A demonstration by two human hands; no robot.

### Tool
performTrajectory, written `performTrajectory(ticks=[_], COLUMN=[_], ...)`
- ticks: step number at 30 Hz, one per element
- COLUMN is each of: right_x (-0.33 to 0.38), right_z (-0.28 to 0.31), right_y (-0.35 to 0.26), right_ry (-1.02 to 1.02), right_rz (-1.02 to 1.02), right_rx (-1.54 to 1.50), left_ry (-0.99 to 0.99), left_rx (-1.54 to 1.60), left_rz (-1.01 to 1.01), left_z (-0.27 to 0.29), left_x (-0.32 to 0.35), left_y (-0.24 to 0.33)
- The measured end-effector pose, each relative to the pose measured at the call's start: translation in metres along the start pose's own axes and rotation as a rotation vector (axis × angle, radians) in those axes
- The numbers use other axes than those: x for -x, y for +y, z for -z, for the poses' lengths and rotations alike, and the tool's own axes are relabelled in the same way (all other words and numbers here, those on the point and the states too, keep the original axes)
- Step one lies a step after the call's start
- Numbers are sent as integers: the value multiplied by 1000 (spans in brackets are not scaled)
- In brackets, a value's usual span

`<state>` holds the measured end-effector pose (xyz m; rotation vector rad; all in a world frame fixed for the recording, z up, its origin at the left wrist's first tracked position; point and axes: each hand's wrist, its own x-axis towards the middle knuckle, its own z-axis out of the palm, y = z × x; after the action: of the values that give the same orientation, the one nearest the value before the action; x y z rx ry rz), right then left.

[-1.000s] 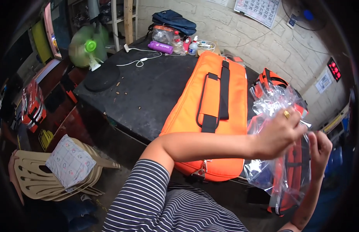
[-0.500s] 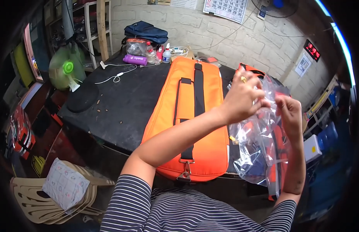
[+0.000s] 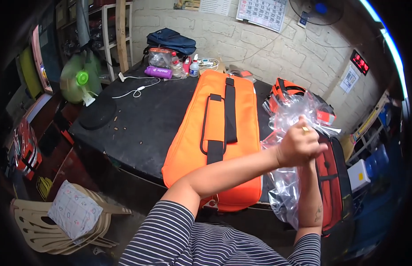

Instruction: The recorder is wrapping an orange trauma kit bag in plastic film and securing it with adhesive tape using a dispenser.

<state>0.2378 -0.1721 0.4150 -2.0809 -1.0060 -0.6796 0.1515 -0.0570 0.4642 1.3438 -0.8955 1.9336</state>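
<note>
A clear plastic bag point(image 3: 283, 195) hangs crumpled at the right end of the black table, its gathered top point(image 3: 299, 108) fanning out above my hands. My left hand point(image 3: 300, 145), with a ring on one finger, is closed in a fist around the bunched plastic. Directly behind and below it is my right hand point(image 3: 306, 165); the left one covers its fingers. To the left of both hands lies a large orange bag point(image 3: 183, 153) with black straps and a metal clip, under my left forearm. A red and black bag point(image 3: 332, 190) stands just right of my right forearm.
Behind the plastic sits a smaller orange and black bag point(image 3: 283, 88). Toward the wall are a navy backpack point(image 3: 172, 42), a purple bottle point(image 3: 158, 72), a white bottle point(image 3: 194, 68) and a white cable point(image 3: 137, 92). A green fan point(image 3: 81, 80) and stacked chairs point(image 3: 33, 221) stand left.
Both hands have come lower and together, the left now in front of the right. The plastic bag, spread between them before, is now bunched, with its top standing up above the fist.
</note>
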Motion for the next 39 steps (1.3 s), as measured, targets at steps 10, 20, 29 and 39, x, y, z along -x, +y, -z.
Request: performTrajectory(ticks=[10, 20, 29, 39], right_x=[-90, -111, -107, -114], right_z=[87, 94, 100, 105], right_y=[-79, -108, -117, -127], right_ry=[-328, -189, -295, -400], right_rz=[-35, 47, 410, 466], right_rx=[-12, 160, 395, 687], left_ry=[-625, -473, -643, -735], left_rx=[509, 329, -45, -180], left_rz=[1043, 1059, 556, 639], left_z=[58, 41, 40, 41], left_x=[-3, -17, -16, -24], left_y=[-97, -80, -80, -106])
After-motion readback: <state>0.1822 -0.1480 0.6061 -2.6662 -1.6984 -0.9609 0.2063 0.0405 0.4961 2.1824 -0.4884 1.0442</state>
